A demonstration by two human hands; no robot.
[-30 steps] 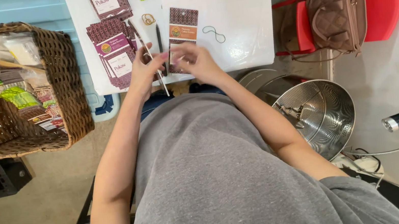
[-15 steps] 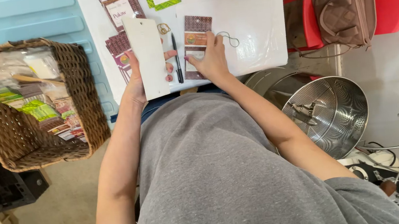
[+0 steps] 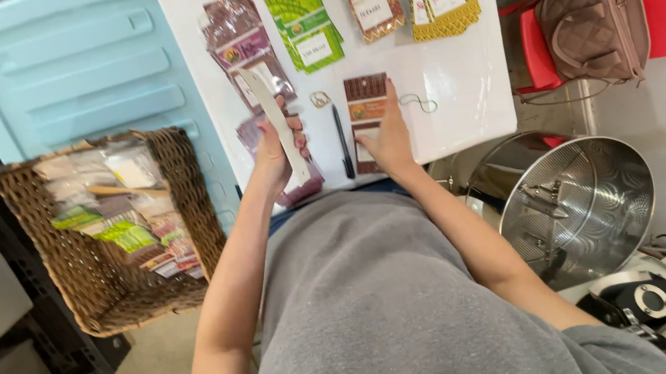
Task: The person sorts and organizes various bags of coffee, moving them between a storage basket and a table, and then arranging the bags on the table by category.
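L hand (image 3: 275,147) grips a white sheet (image 3: 277,126) edge-on, lifted over maroon packets (image 3: 246,48) on the white table (image 3: 459,102). R hand (image 3: 387,139) lies flat, fingers open, on a brown packet (image 3: 366,110). Black pen (image 3: 342,139) lies btwn hands. Wicker basket (image 3: 112,233) of packets sits to the left.

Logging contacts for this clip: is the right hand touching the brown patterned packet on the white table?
Touching. The head view shows the right hand lying flat on the brown patterned packet, palm and fingers covering its lower right part.
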